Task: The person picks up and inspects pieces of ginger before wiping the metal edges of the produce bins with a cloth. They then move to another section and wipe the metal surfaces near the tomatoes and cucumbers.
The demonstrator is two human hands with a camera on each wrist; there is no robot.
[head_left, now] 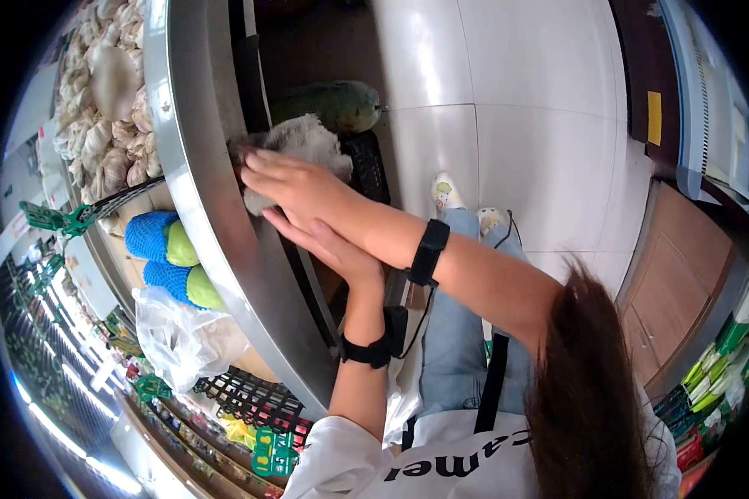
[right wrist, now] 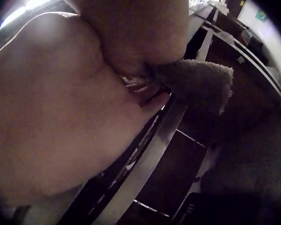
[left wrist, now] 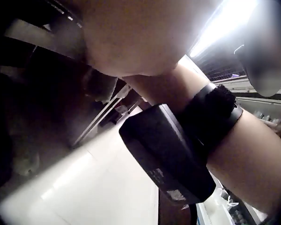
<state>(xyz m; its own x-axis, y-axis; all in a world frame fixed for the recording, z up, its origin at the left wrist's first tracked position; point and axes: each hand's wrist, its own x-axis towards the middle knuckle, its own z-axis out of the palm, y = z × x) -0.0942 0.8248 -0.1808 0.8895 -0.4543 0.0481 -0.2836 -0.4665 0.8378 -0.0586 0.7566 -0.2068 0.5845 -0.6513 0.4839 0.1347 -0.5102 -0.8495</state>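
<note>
A grey, fluffy cloth (head_left: 308, 145) lies bunched under my right hand (head_left: 295, 179), beside the inner side of a steel ledge (head_left: 216, 150). The right fingers stretch over it toward the metal, their tips blurred. One end of the cloth (right wrist: 203, 84) hangs from beneath a hand in the right wrist view. Just below the right hand, my left hand (head_left: 333, 249) reaches the same way with its fingers fairly straight, its thumb close to the right wrist. The left wrist view shows mostly skin and a black wrist camera (left wrist: 166, 154).
Garlic bulbs (head_left: 108, 150), green fruit in blue foam nets (head_left: 166, 237) and a clear plastic bag (head_left: 183, 333) sit behind the steel rim. Lower down are a large green gourd (head_left: 333, 104) and a black crate (head_left: 366, 162). Wooden cabinets (head_left: 674, 266) stand across the white tiled floor (head_left: 541, 58).
</note>
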